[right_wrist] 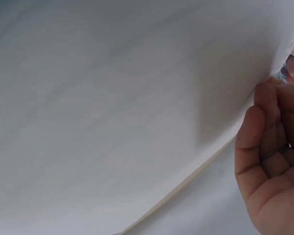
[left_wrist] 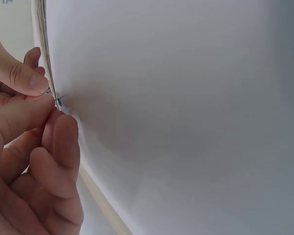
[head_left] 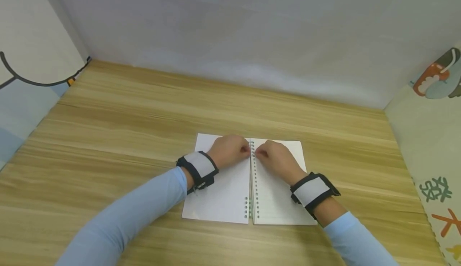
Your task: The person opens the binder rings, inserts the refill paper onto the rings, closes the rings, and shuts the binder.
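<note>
A ring-bound notebook (head_left: 282, 206) lies spread open on the wooden table, a blank white sheet (head_left: 219, 204) on its left and lined pages on its right. Green-tinted binder rings (head_left: 250, 206) show at the lower end of the spine. Near the upper end, my left hand (head_left: 229, 152) pinches the binding with thumb and curled fingers. Facing it from the lined side, my right hand (head_left: 278, 160) pinches the same stretch. The left wrist view shows a small ring part (left_wrist: 58, 102) at the fingertips of both hands. In the right wrist view, bluish binding (right_wrist: 283, 73) peeks out between the hands.
The wooden table (head_left: 144, 110) runs back to a pale wall covering (head_left: 234, 38). Printed panels stand at the left (head_left: 36, 110) and the right (head_left: 421, 146). Dark straps with white patches circle both wrists, above light blue sleeves (head_left: 133, 214).
</note>
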### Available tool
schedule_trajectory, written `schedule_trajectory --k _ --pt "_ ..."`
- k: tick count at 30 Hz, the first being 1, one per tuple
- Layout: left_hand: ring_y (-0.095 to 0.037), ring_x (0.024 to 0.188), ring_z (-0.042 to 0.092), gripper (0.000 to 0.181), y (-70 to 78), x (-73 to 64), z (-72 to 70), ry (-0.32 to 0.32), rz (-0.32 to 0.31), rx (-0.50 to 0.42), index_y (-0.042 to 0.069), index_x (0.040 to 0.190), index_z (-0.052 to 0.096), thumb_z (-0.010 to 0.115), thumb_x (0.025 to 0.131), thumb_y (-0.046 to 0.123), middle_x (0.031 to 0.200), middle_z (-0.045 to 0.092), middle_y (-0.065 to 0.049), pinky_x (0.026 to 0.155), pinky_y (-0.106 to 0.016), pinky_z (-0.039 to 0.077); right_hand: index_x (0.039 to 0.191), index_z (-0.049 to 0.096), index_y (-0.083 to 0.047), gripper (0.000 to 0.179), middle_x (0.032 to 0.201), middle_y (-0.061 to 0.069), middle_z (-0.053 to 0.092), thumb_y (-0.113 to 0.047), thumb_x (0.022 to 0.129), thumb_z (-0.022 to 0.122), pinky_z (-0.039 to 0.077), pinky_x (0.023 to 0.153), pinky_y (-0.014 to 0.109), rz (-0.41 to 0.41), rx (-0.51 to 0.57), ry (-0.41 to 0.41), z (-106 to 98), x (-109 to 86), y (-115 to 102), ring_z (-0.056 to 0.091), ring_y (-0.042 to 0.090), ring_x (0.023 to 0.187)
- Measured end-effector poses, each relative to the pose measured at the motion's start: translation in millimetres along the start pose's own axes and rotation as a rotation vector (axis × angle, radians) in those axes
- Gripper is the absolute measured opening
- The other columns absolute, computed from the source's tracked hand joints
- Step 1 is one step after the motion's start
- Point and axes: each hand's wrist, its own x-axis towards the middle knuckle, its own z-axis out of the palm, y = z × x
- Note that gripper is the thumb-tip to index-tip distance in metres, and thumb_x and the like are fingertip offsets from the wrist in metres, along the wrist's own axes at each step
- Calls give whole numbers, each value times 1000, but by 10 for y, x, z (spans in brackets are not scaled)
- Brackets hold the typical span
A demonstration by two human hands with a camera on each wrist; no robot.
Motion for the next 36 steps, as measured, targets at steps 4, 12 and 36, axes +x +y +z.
schedule_trajectory --k 4,12,36 --pt "-11 72 58 15 -1 9 17 -2 -1 15 15 94 73 63 89 24 90 71 2 68 -27 47 94 72 -3 14 86 9 68 -12 87 64 51 77 36 -24 -4 4 -1 -7 -19 64 20 82" --pt "-10 69 56 14 27 8 11 -3 -9 28 14 91 73 62 88 22 84 70 3 65 -25 46 93 72 -2 14 83 8 67 -12 87 64 51 74 35 -38 -13 0 0 -8 -66 63 19 77" --pt "-10 74 57 14 39 -413 59 -60 -14 -33 15 92 72 65 87 26 84 68 3 69 -27 46 87 73 -7 6 74 -3 63 -9 83 68 48 65 23 -32 48 -54 45 -590 -84 55 4 68"
